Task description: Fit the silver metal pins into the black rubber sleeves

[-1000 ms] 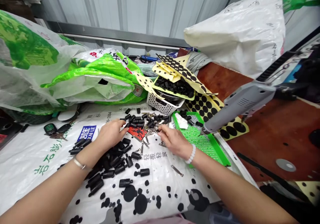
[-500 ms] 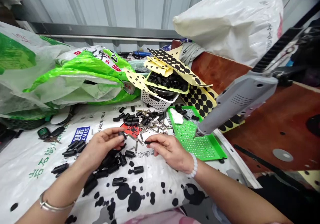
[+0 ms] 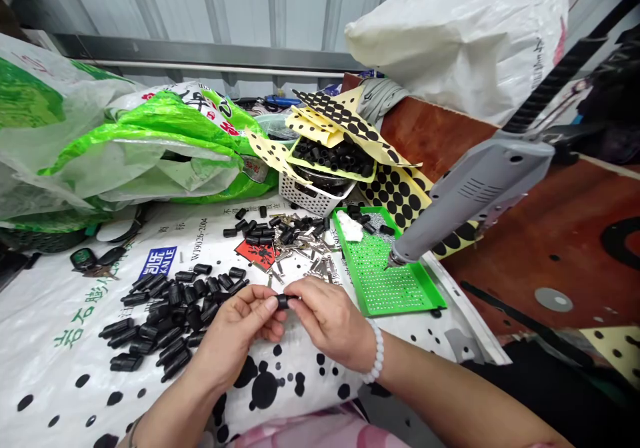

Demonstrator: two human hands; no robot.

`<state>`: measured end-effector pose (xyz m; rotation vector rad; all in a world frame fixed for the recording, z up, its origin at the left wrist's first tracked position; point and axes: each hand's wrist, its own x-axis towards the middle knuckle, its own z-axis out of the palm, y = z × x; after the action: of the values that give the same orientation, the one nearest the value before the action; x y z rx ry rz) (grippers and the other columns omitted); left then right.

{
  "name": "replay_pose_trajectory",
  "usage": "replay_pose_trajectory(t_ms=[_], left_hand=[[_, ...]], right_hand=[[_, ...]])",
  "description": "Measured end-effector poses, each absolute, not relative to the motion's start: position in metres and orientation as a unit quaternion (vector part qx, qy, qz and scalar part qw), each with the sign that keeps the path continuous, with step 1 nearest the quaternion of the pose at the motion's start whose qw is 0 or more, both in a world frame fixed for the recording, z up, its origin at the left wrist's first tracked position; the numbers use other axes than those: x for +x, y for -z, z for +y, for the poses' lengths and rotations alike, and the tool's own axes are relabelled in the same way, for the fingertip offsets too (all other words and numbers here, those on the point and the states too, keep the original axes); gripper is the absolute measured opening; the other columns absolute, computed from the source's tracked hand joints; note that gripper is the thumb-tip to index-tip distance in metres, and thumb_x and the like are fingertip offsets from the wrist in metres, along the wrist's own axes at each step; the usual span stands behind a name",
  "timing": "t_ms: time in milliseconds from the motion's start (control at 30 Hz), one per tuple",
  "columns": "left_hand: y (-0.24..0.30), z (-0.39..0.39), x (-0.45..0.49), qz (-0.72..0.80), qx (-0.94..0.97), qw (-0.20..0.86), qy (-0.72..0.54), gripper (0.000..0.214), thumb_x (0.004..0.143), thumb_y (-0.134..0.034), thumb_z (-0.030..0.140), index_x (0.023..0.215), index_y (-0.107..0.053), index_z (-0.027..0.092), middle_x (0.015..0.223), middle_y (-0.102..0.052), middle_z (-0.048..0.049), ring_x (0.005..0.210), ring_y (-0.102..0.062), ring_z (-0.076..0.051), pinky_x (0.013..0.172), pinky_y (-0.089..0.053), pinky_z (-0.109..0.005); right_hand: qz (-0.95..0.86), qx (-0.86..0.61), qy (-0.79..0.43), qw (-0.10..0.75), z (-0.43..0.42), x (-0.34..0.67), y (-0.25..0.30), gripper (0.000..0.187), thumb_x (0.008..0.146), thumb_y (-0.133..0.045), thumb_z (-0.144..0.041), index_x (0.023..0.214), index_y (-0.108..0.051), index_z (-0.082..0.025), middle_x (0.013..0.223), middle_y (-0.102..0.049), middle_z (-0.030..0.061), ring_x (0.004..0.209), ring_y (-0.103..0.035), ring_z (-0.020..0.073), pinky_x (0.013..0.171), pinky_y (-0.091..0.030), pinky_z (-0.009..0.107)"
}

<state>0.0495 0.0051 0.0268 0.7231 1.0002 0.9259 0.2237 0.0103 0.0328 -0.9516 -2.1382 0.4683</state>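
Your left hand point(image 3: 240, 325) and right hand point(image 3: 333, 318) hold a black part point(image 3: 283, 301) in a narrow fingertip grip above a white sack point(image 3: 60, 361); a slack pinch could drop it among the loose pile point(image 3: 170, 308)

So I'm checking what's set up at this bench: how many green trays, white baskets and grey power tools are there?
Green perforated tray: 1
White plastic basket: 1
Grey power tool: 1
Total: 3
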Motion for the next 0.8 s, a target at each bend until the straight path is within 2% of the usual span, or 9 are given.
replay_pose_trajectory(t_ms=[233,367,600,700,800], left_hand=[[-0.0238,-0.0014,0.0495,0.414,0.279,0.754,-0.427,0.024,0.072,-0.071,0.031,0.084,-0.056,0.015,0.063,-0.065,-0.0007,0.051,-0.055,-0.007,0.052,-0.047,-0.019],[-0.0206,-0.0008,0.0489,0.414,0.282,0.753,-0.427,0.023,0.073,-0.070,0.029,0.085,-0.056,0.015,0.066,-0.067,-0.0019,0.053,-0.057,-0.008,0.053,-0.048,-0.020],[-0.0200,-0.0004,0.0500,0.424,0.283,0.745,-0.429,0.026,0.072,-0.071,0.029,0.086,-0.056,0.014,0.066,-0.068,-0.0024,0.053,-0.057,-0.008,0.053,-0.048,-0.020],[-0.0193,-0.0012,0.0495,0.427,0.281,0.744,-0.430,0.026,0.072,-0.072,0.030,0.085,-0.056,0.014,0.065,-0.068,-0.0025,0.052,-0.057,-0.008,0.053,-0.048,-0.020],[-0.0193,-0.0021,0.0491,0.426,0.281,0.747,-0.427,0.026,0.071,-0.072,0.030,0.084,-0.056,0.014,0.064,-0.068,-0.0020,0.051,-0.056,-0.007,0.052,-0.047,-0.019]], right_hand=[[-0.781,-0.382,-0.270,0.415,0.0087,0.2226,-0.0305,0.014,0.086,-0.051,-0.024,0.095,-0.059,-0.016,0.079,-0.062,0.0048,0.067,-0.056,0.0130,0.063,-0.047,0.027],[-0.785,-0.389,-0.280,0.393,0.0098,0.2245,-0.0316,0.015,0.088,-0.048,-0.022,0.087,-0.062,-0.016,0.075,-0.059,0.0041,0.069,-0.055,0.0137,0.066,-0.046,0.028],[-0.772,-0.406,-0.320,0.369,0.0099,0.2268,-0.0319,0.009,0.085,-0.053,-0.020,0.083,-0.061,-0.016,0.073,-0.059,0.0020,0.068,-0.054,0.0126,0.065,-0.045,0.026],[-0.789,-0.383,-0.302,0.374,0.0091,0.2266,-0.0295,0.010,0.086,-0.050,-0.018,0.085,-0.060,-0.016,0.075,-0.060,0.0032,0.071,-0.056,0.0133,0.067,-0.046,0.027],[-0.823,-0.352,-0.212,0.392,0.0081,0.2255,-0.0236,0.015,0.089,-0.045,-0.016,0.091,-0.060,-0.014,0.079,-0.062,0.0073,0.074,-0.057,0.0152,0.067,-0.048,0.028]])
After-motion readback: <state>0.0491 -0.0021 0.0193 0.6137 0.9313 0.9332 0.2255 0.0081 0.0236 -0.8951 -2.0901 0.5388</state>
